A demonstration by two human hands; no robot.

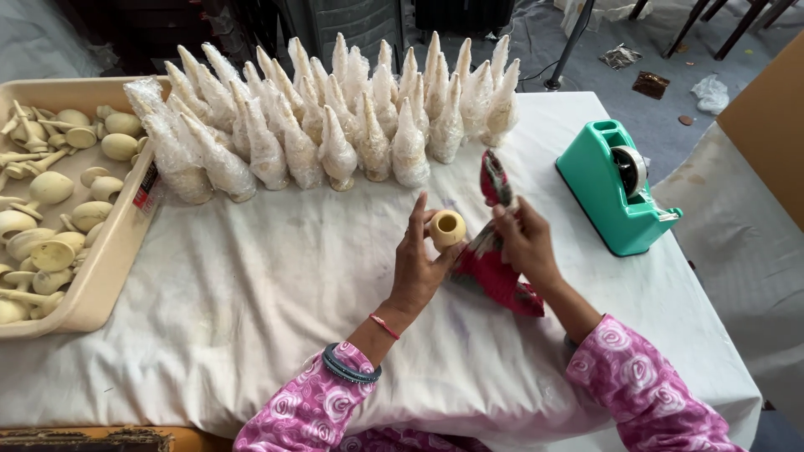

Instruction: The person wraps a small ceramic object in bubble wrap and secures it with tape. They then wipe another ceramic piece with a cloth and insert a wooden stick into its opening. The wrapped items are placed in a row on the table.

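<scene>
Wiping step: left hand (416, 264) closed on small cream wooden cup (447, 228); right hand (523, 243), at 3 o'clock, clutches red patterned cloth (492, 266). Next likely needs cloth pressed onto cup.

Beige tray (100, 276): left side and near corner cut off by the frame edge, so its full load of cream wooden pieces (52, 187) cannot be counted. Small cream wooden cup (447, 228): lower body hidden behind the left hand (416, 264); red patterned cloth (494, 268): middle part covered by the right hand (526, 243). Plastic-wrapped cone-shaped items (335, 125): contents blurred by the wrap, rear rows hidden behind the front ones; brown box (770, 117) cut off at the right edge.
</scene>
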